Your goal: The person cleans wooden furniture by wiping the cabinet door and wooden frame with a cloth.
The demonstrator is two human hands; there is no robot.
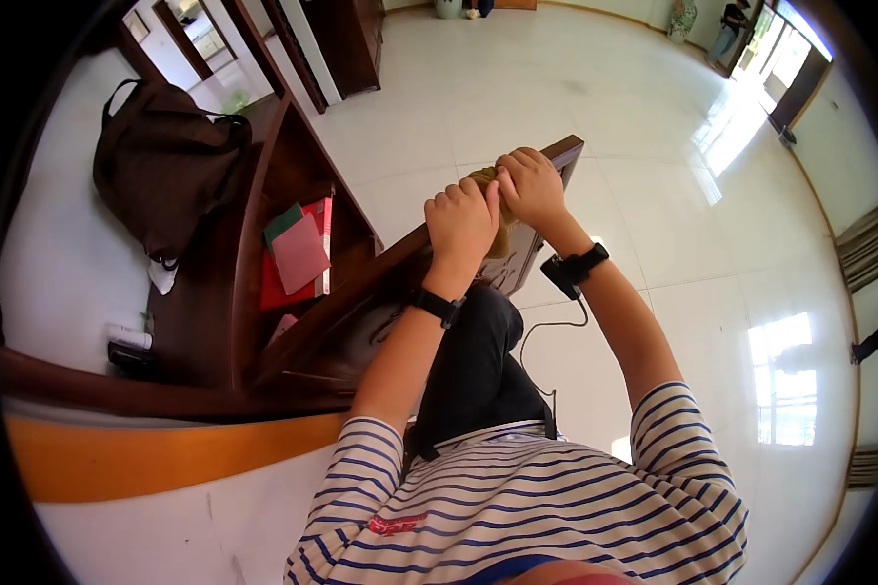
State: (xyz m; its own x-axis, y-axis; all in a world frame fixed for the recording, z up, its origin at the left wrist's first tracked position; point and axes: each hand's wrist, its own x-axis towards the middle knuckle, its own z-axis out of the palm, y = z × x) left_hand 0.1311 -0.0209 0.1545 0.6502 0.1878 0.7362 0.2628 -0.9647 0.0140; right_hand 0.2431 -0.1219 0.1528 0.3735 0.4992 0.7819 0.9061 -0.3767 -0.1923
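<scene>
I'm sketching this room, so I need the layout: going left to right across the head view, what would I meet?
Bag → pink paper → left hand → right hand → vase → standing person → upper curtain.

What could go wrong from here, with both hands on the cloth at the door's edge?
The cabinet door stands open, so it might swing if the left hand and right hand press unevenly on the cloth. The loose cable hanging near the right wrist could snag.
</scene>
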